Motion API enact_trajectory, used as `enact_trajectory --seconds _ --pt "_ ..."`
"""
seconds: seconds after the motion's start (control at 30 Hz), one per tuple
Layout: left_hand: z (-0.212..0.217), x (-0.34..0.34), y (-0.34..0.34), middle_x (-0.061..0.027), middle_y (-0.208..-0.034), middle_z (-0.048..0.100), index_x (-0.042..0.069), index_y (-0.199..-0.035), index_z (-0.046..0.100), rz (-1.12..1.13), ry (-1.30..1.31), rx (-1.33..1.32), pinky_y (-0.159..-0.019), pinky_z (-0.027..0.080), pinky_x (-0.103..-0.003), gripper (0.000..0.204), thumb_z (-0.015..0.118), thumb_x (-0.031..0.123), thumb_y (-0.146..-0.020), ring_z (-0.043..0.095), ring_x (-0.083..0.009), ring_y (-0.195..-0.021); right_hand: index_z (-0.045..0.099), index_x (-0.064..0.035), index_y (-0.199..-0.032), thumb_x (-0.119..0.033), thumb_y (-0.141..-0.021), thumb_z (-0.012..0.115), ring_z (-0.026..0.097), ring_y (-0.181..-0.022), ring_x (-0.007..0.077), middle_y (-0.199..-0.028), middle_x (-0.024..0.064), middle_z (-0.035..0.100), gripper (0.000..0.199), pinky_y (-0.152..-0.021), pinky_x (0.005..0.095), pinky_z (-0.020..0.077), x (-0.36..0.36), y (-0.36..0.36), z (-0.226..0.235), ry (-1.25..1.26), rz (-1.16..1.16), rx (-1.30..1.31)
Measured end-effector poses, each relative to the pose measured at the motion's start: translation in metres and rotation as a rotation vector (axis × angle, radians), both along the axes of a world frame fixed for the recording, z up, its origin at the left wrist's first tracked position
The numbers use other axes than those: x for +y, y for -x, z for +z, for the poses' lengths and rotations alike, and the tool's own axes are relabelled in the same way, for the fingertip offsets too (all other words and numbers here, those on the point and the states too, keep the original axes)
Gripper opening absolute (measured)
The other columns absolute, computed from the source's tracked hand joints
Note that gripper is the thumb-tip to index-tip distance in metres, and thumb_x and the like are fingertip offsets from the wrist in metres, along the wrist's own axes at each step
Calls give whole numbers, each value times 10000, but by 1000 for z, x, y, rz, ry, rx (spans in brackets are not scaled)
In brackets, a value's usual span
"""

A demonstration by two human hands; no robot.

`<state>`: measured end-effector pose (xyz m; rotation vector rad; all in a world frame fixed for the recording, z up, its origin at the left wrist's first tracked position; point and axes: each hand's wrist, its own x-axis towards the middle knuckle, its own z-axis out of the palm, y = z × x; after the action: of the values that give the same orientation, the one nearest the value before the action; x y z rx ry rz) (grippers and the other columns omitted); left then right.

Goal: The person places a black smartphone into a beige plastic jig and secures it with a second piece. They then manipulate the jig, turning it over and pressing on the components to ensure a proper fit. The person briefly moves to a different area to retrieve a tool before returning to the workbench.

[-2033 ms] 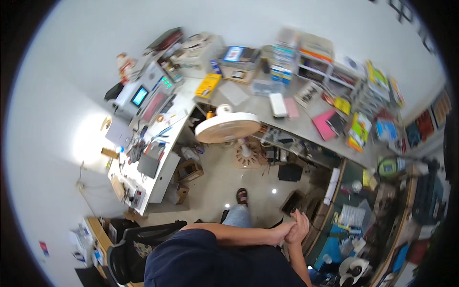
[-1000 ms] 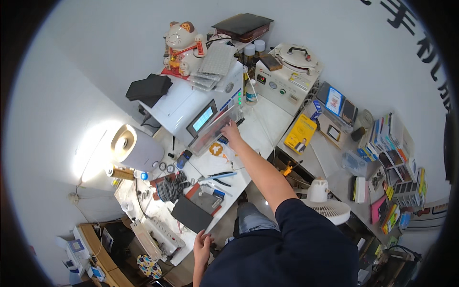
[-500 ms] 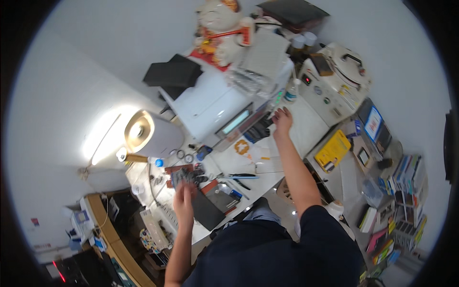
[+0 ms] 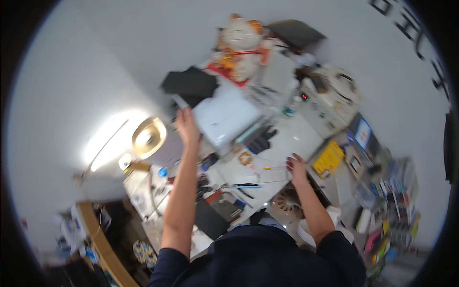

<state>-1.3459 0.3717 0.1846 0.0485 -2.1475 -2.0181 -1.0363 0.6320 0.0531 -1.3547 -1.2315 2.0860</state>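
My left hand (image 4: 187,126) is stretched far forward, at the left side of a white printer-like machine (image 4: 228,112). Its blurred fingertips are by a pale strip below a black angular object (image 4: 191,85); whether they grip it is unclear. My right hand (image 4: 297,168) hovers near the right edge of the white table (image 4: 282,138), fingers loosely bent and apart, holding nothing I can see. Left of it, dark gloves (image 4: 261,139) lie against the machine's front. Nearer me are an orange-brown ring-shaped piece (image 4: 245,158) and a blue-and-black slim tool (image 4: 245,185).
A lamp-like cylinder (image 4: 149,138) stands left. Behind the machine sits a white cat figurine (image 4: 241,38). To the right are a beige lidded machine (image 4: 330,103), a yellow box (image 4: 328,160) and stacked books (image 4: 399,179). A dark mat (image 4: 211,219) lies at the front edge.
My left hand has gone forward from the small parts on the table to the machine's left side. My right hand has drawn back from the gloves toward the table edge. The view has shifted.
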Motion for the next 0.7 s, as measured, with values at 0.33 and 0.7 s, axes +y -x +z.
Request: enact_trajectory --seconds 0.33,0.7 --pt "-1 -29 12 -81 -1184 570 17 -1405 431 -266 -628 -250 -1051 346 -329 608 586 423 -980 519 -167 -1132 490 -37 -1347 -80 -914 572 630 -875 152 -1045 72 667 443 -760 298 511 36 0 40 -225 -20 23" --pt "-96 -127 -206 -75 -1157 550 -18 -1472 303 -256 17 -323 -935 419 -277 551 556 143 -1010 524 -140 -1047 594 -21 -1244 -124 -796 619 559 -1140 256 -1263 116 608 460 -940 399 435 150 62 36 -1949 603 -929"
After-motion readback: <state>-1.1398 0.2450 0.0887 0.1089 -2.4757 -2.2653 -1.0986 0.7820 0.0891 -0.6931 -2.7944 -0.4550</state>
